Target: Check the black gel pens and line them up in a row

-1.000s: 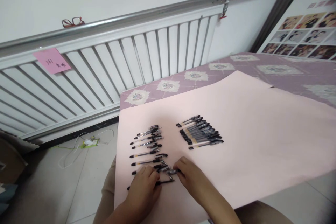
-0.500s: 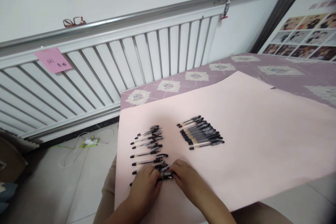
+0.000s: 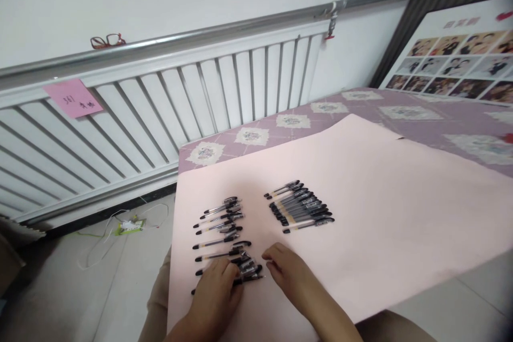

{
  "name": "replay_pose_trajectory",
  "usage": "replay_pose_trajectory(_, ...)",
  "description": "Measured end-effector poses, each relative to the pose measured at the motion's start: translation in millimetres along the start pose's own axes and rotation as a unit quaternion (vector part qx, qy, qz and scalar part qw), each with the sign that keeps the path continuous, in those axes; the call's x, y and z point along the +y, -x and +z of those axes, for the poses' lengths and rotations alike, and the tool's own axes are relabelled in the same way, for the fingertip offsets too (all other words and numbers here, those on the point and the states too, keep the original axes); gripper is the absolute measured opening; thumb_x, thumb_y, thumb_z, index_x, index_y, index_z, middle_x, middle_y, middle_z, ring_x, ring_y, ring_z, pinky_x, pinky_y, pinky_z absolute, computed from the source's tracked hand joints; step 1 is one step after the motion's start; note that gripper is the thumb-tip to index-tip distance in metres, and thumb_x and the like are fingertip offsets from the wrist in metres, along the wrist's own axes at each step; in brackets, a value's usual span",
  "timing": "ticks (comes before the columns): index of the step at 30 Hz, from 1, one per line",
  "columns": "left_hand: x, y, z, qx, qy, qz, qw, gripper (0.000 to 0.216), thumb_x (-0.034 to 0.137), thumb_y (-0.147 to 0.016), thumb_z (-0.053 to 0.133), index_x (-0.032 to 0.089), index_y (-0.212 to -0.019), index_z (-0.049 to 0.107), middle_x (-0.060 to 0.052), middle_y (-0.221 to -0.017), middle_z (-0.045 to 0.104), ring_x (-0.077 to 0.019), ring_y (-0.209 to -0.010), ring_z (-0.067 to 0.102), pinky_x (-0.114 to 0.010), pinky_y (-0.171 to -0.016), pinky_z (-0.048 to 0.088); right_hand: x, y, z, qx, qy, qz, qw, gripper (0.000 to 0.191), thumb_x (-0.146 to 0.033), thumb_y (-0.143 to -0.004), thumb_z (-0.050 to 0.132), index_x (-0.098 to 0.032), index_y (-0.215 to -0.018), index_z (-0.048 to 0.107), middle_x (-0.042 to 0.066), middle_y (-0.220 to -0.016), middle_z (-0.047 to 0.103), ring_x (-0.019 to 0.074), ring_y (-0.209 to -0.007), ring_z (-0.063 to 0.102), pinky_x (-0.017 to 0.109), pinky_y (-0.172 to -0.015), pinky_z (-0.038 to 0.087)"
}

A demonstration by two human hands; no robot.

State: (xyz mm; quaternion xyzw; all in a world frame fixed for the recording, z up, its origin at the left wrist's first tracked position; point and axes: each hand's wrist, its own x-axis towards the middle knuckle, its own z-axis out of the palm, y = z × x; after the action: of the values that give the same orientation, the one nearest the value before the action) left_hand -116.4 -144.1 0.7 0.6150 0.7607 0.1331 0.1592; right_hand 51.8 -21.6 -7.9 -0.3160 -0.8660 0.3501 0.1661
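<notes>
My left hand (image 3: pixel 218 289) rests at the near end of a column of black pens, its fingers closed on a pen (image 3: pixel 253 277) whose bare tip points right. Loose black caps (image 3: pixel 247 267) lie just past those fingers, partly overlapping. To the right, my right hand (image 3: pixel 287 267) is apart from the pens, thumb and forefinger slightly parted with nothing visible between them. Several gel pens (image 3: pixel 214 243) with clear barrels lie side by side above my left hand, caps near their right ends. A tight row of capped pens (image 3: pixel 302 206) lies farther right.
Pale pink paper (image 3: pixel 380 197) covers much of the table, over a purple patterned tablecloth (image 3: pixel 272 128). Behind stands a white radiator (image 3: pixel 192 96) with glasses (image 3: pixel 107 41) above it. A photo board (image 3: pixel 460 59) leans at the back right. A power strip (image 3: pixel 130 225) lies on the floor.
My right hand has drawn away from the pen at my left hand and its fingers have parted. That pen's bare tip now shows, with a cap beside it. The view has shifted slightly.
</notes>
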Motion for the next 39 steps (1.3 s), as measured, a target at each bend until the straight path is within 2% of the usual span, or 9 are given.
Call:
replay_pose_trajectory(5, 8, -5, -1, 0.003, 0.015, 0.045, 0.999, 0.017, 0.014, -0.077, 0.048, 0.022, -0.089, 0.057, -0.005, -0.095, 0.057, -0.0202, -0.089, 0.051, -0.032, -0.079, 0.04, 6, 2, -14, 0.051, 0.019, 0.025, 0.998, 0.016, -0.014, -0.08, 0.046, -0.022, -0.083, 0.059, 0.003, -0.082, 0.06, 0.0174, -0.078, 0.057, 0.028, -0.071, 0.044)
replay_pose_trajectory(8, 22, -17, -3, 0.01, 0.022, 0.094, 0.995, 0.019, 0.014, -0.08, 0.046, 0.022, -0.092, 0.057, -0.006, -0.098, 0.057, -0.0209, -0.092, 0.051, -0.033, -0.081, 0.041, 17, 5, -26, 0.11, 0.009, 0.038, 0.993, 0.016, -0.019, -0.082, 0.043, -0.022, -0.082, 0.059, 0.003, -0.08, 0.06, 0.017, -0.075, 0.057, 0.027, -0.068, 0.045)
replay_pose_trajectory(11, 42, -38, -4, 0.011, 0.02, 0.113, 0.993, 0.021, 0.014, -0.08, 0.046, 0.022, -0.096, 0.058, -0.005, -0.097, 0.057, -0.0198, -0.092, 0.051, -0.033, -0.083, 0.04, 33, 10, -41, 0.183, -0.01, 0.074, 0.98, 0.018, -0.026, -0.083, 0.043, -0.023, -0.086, 0.061, 0.003, -0.083, 0.064, 0.0176, -0.076, 0.059, 0.027, -0.069, 0.046)
replay_pose_trajectory(16, 86, -88, 2, -0.029, -0.024, 0.139, 0.99, 0.022, 0.019, -0.083, 0.046, 0.024, -0.101, 0.057, -0.002, -0.1, 0.057, -0.019, -0.095, 0.049, -0.031, -0.085, 0.039, 59, 21, -65, 0.277, -0.03, 0.171, 0.945, 0.021, -0.033, -0.08, 0.045, -0.023, -0.089, 0.061, 0.003, -0.084, 0.068, 0.0196, -0.075, 0.061, 0.029, -0.068, 0.047)
replay_pose_trajectory(20, 116, -121, 14, -0.023, -0.084, 0.15, 0.985, 0.02, 0.022, -0.085, 0.043, 0.023, -0.102, 0.055, -0.003, -0.103, 0.056, -0.0203, -0.097, 0.048, -0.033, -0.085, 0.039, 70, 29, -78, 0.323, -0.079, 0.208, 0.92, 0.024, -0.037, -0.079, 0.047, -0.022, -0.089, 0.062, 0.004, -0.085, 0.069, 0.0205, -0.077, 0.062, 0.03, -0.07, 0.047)
replay_pose_trajectory(23, 129, -136, 26, -0.026, -0.109, 0.155, 0.981, 0.018, 0.021, -0.086, 0.042, 0.019, -0.097, 0.056, -0.007, -0.1, 0.056, -0.0225, -0.098, 0.049, -0.035, -0.083, 0.04, 71, 31, -83, 0.343, -0.112, 0.214, 0.908, 0.025, -0.039, -0.077, 0.049, -0.021, -0.088, 0.062, 0.003, -0.081, 0.069, 0.02, -0.073, 0.061, 0.029, -0.068, 0.048)
replay_pose_trajectory(31, 138, -146, 44, -0.026, -0.126, 0.137, 0.982, 0.016, 0.019, -0.083, 0.045, 0.016, -0.094, 0.057, -0.009, -0.097, 0.056, -0.024, -0.095, 0.051, -0.035, -0.079, 0.041, 70, 35, -87, 0.361, -0.142, 0.207, 0.898, 0.024, -0.04, -0.076, 0.051, -0.022, -0.085, 0.063, 0.002, -0.076, 0.067, 0.0189, -0.07, 0.06, 0.028, -0.065, 0.048)
replay_pose_trajectory(36, 136, -139, 40, -0.016, -0.087, 0.125, 0.988, 0.013, 0.02, -0.082, 0.046, 0.018, -0.09, 0.056, -0.005, -0.095, 0.058, -0.0205, -0.093, 0.052, -0.031, -0.08, 0.04, 76, 37, -87, 0.376, -0.173, 0.233, 0.88, 0.026, -0.041, -0.076, 0.052, -0.021, -0.09, 0.061, 0.002, -0.079, 0.066, 0.019, -0.072, 0.061, 0.03, -0.067, 0.047)
replay_pose_trajectory(39, 131, -126, 32, -0.016, -0.052, 0.12, 0.991, 0.01, 0.019, -0.081, 0.046, 0.02, -0.087, 0.055, -0.001, -0.088, 0.058, -0.0152, -0.082, 0.053, -0.025, -0.072, 0.04, 75, 34, -83, 0.378, -0.236, 0.242, 0.862, 0.033, -0.044, -0.074, 0.054, -0.02, -0.097, 0.057, 0.002, -0.077, 0.064, 0.0189, -0.069, 0.06, 0.029, -0.06, 0.047)
